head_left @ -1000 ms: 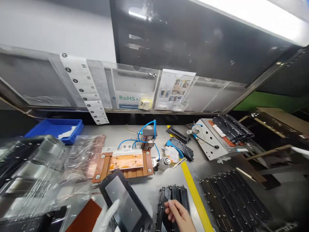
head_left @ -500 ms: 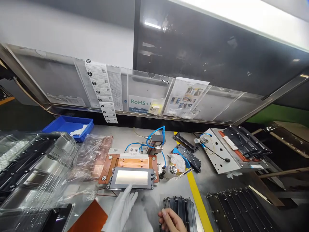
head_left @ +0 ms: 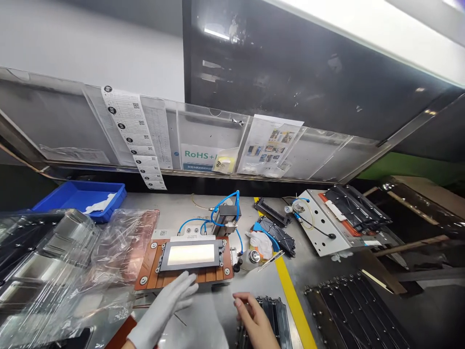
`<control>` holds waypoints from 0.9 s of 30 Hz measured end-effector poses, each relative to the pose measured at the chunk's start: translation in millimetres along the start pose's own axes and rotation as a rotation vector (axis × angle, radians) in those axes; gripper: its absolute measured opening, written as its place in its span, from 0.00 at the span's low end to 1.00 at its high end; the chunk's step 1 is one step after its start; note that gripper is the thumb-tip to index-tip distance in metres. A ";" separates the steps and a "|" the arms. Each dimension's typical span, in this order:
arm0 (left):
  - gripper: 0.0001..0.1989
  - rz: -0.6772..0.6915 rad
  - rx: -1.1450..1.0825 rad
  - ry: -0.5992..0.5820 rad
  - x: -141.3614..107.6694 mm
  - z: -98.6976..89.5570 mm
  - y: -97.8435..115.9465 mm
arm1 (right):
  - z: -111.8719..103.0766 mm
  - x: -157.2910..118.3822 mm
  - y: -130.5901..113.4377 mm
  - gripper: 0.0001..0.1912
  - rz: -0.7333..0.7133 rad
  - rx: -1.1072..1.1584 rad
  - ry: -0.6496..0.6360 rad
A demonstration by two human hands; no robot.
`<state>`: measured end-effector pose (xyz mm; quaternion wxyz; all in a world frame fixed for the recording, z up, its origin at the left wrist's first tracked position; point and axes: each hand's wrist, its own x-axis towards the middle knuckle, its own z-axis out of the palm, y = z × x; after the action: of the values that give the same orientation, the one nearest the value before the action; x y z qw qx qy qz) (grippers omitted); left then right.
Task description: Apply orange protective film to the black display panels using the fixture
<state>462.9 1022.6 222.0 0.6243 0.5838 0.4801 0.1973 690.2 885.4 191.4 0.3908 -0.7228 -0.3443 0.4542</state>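
Head view: gloved left hand (head_left: pixel 165 308) just beside fixture (head_left: pixel 147 264) front edge.

Framed panel (head_left: pixel 191 254) lies on the fixture plate (head_left: pixel 149 264), directly ahead of me. My left hand (head_left: pixel 170 303) sits just before the plate's near edge; my right hand (head_left: pixel 254 317) to its right, on the stack of frames (head_left: pixel 274 317). Plastic trays (head_left: pixel 43 264) lie left; bin (head_left: pixel 78 196) behind them.

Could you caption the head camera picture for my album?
Gloved left hand beside framed panel on copper fixture; bare right hand empty.
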 end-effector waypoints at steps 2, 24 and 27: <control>0.28 0.027 0.218 0.033 8.1 -2.0 7.7 | -3.7 14.7 -9.3 0.25 -0.119 -0.155 0.105; 0.36 -0.035 0.646 0.372 29.1 -65.9 10.3 | 3.2 77.8 -50.9 0.18 -0.245 -0.448 0.063; 0.31 -0.086 0.502 0.249 39.4 -73.5 1.5 | 22.3 92.9 -56.0 0.18 -0.200 -0.360 0.040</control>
<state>420.6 1094.3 219.3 0.4041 0.6705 0.6114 0.1156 694.1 995.9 198.2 0.3054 -0.7519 -0.4823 0.3299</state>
